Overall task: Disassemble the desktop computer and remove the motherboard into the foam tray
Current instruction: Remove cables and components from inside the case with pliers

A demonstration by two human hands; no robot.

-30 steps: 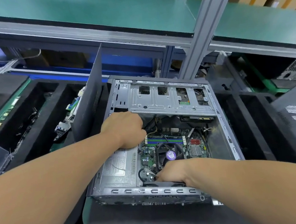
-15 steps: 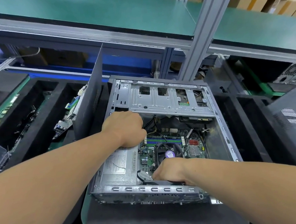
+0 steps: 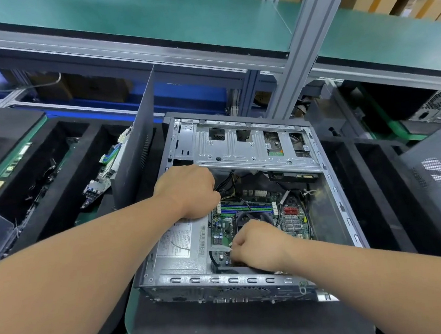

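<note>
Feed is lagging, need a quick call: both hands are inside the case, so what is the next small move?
Probably pull the white connector straight off the motherboard: the right hand pinches by it, the left hand holds the cable bundle, and the board sits cabled in the case.

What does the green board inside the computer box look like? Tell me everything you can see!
The green board lies flat in the bottom of the open metal computer box. It is crowded with small parts: long blue and green slots, white plugs, a red block and a silver ribbed block. A dark fan sits mid-board, partly hidden. The right hand rests on its near part, pinching a white plug. The left hand grips black and yellow wires at its far left corner. A silver box lies to its left.
</note>
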